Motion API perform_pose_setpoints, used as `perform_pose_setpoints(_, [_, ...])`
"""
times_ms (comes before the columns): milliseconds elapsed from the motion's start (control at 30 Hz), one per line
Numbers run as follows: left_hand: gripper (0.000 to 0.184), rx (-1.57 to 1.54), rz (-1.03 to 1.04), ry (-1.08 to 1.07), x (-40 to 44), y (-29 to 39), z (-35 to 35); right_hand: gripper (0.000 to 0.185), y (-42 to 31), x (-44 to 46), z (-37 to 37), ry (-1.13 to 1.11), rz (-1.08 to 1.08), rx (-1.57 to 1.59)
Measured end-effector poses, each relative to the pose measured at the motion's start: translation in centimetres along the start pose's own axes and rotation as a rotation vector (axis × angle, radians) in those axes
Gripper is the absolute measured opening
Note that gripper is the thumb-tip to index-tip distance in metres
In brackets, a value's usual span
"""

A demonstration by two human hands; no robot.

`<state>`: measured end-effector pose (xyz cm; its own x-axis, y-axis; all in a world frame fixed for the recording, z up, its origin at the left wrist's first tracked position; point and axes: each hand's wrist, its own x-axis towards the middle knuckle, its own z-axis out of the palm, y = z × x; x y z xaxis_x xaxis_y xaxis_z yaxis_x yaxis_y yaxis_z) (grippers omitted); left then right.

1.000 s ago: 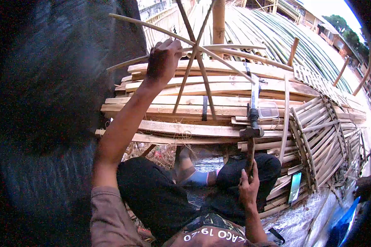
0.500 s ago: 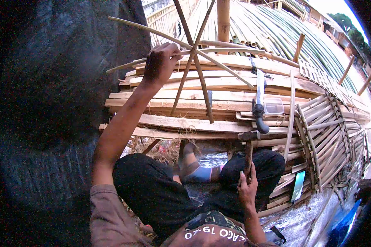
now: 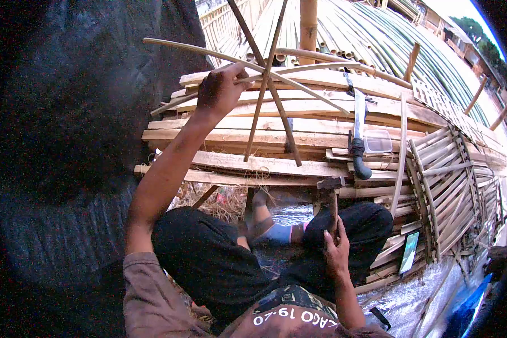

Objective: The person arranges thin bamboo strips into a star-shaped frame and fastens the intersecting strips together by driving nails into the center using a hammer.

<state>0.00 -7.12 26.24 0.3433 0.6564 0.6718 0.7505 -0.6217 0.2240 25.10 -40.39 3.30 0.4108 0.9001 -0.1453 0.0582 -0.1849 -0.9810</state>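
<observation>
My left hand [image 3: 222, 93] is raised over the slats, its fingers closed on one of the bamboo strips near their crossing. Several thin bamboo strips [image 3: 273, 100] cross there in a star shape, with ends pointing outward. How they are joined at the middle cannot be made out. Lower right, above my knee, my right hand [image 3: 337, 256] is wrapped round the wooden handle of a hammer [image 3: 330, 183], whose metal head points up. Just beyond the hammer, a machete [image 3: 357, 132] with a dark handle lies on the split bamboo slats [image 3: 208, 136].
A clear plastic box [image 3: 377, 142] sits beside the machete. To the right are a woven bamboo panel [image 3: 445, 180] and a phone [image 3: 409, 252]. An upright bamboo post [image 3: 308, 34] stands ahead, with long green poles behind. A dark sheet [image 3: 84, 141] hangs at left.
The star of strips has turned slightly: its left end is lower and its bottom ends have swung right. The hammer has tilted a little left in my right hand.
</observation>
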Motion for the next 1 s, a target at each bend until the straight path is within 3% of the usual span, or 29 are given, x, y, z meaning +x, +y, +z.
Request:
perform_pose_setpoints(100, [0.024, -0.079, 0.008, -0.04, -0.1, -0.9, 0.6, 0.058, 0.9, 0.4, -0.1, -0.034, -0.018, -0.027])
perform_pose_setpoints(200, [0.02, -0.151, -0.087, -0.058, -0.2, -1.5, 0.9, 0.059, 1.3, 0.4, -0.1, -0.062, 0.047, -0.023])
perform_pose_setpoints(300, [0.022, -0.113, -0.169, -0.104, -0.5, -2.3, 1.5, 0.06, 1.0, 0.6, 0.1, -0.057, -0.024, -0.095])
perform_pose_setpoints(500, [0.023, -0.176, -0.243, -0.172, -3.1, -5.2, 6.5, 0.061, 2.0, 0.7, 0.1, -0.035, -0.024, -0.112])
perform_pose_setpoints(567, [0.025, -0.247, -0.29, -0.207, -4.4, -6.6, 9.4, 0.062, 1.3, 0.6, 0.1, -0.045, 0.068, -0.11])
perform_pose_setpoints(633, [0.023, -0.287, -0.438, -0.238, -5.3, -6.3, 11.5, 0.061, 1.5, 0.7, 0.2, -0.034, 0.073, -0.12])
perform_pose_setpoints(800, [0.022, -0.323, -0.459, -0.221, -6.2, -5.3, 16.4, 0.06, 2.1, 1.0, 0.2, -0.012, 0.149, -0.075])
perform_pose_setpoints(867, [0.019, -0.327, -0.548, -0.261, -6.3, -4.2, 18.3, 0.06, 1.9, 1.0, 0.4, 0.009, 0.04, -0.123])
perform_pose_setpoints(1000, [0.017, -0.351, -0.527, -0.286, -6.8, -3.1, 22.3, 0.061, 2.0, 1.3, 0.7, 0.01, 0.077, -0.165])
